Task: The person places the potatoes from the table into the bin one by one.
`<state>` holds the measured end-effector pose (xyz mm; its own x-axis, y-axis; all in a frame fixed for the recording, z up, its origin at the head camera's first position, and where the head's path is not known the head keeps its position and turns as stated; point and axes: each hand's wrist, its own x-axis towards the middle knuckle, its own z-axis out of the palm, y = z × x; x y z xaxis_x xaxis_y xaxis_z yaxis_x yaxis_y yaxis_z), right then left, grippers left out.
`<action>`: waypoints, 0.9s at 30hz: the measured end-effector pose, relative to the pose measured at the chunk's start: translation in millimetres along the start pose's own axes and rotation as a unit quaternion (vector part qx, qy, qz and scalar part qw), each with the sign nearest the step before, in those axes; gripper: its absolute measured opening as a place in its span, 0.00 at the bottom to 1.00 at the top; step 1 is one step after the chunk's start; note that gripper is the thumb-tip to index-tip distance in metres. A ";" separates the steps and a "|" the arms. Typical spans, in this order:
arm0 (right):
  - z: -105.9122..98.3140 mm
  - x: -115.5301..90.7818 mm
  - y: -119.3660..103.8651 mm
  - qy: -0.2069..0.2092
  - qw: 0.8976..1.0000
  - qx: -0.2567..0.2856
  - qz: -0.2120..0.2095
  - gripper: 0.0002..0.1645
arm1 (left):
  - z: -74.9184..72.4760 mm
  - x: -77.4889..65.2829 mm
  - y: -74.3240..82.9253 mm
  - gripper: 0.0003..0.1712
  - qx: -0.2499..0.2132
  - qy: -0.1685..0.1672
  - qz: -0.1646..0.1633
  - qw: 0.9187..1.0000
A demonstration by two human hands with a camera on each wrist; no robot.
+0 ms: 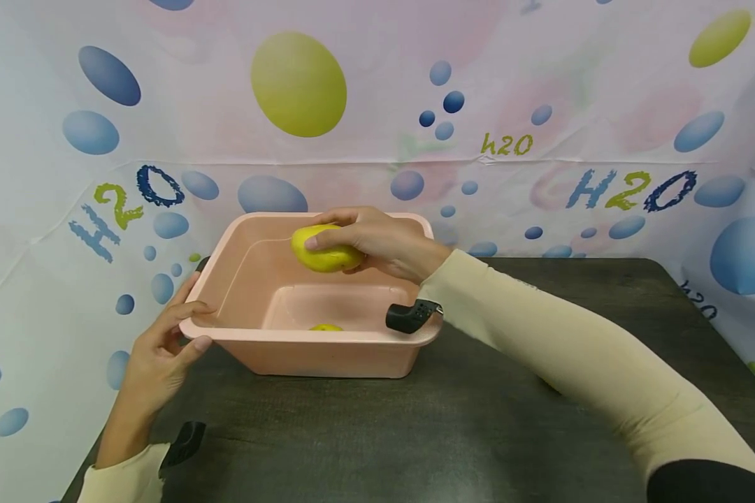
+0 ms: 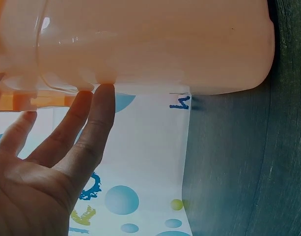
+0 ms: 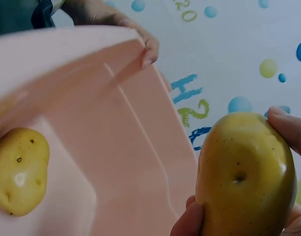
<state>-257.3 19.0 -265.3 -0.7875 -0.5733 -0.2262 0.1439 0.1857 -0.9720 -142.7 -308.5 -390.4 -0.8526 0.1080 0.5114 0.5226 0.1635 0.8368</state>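
Note:
A yellow potato [image 3: 243, 172] is in my right hand [image 1: 377, 241], gripped between thumb and fingers over the inside of a pink plastic basin [image 1: 336, 336]. A second potato [image 3: 21, 172] lies on the basin floor; in the head view only its top shows above the front rim. My left hand [image 1: 157, 356] holds the basin at its front left corner, one finger hooked over the rim and the thumb by the front edge. Other fingers of that hand [image 2: 57, 162] touch the outer wall in the left wrist view.
The basin stands on a dark wooden table [image 1: 352, 433]. Behind it hangs a white sheet [image 1: 377, 105] printed with coloured dots and H2O lettering. Black wrist camera mounts [image 1: 409, 318] stick out from both sleeves. A small edge of something shows under the right sleeve [image 1: 560, 335].

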 end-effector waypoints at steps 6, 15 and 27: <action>13.1 17.5 1.9 -0.023 1.000 -0.009 -0.011 0.22 | 0.6 0.0 1.1 0.19 0.007 0.000 -0.005 1.000; 30.9 45.1 3.4 0.004 0.999 -0.021 0.025 0.22 | 0.5 -0.5 0.6 0.19 0.020 0.002 -0.018 1.000; 52.6 77.5 14.7 0.026 0.998 0.001 0.063 0.25 | -1.4 0.0 0.4 0.20 0.037 0.002 -0.018 0.999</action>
<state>-284.7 -64.7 -300.5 -0.7935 -0.5024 -0.3435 0.2452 0.2528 -0.9359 -142.4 -309.8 -389.8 -0.8709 0.0962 0.4819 0.4902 0.2394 0.8381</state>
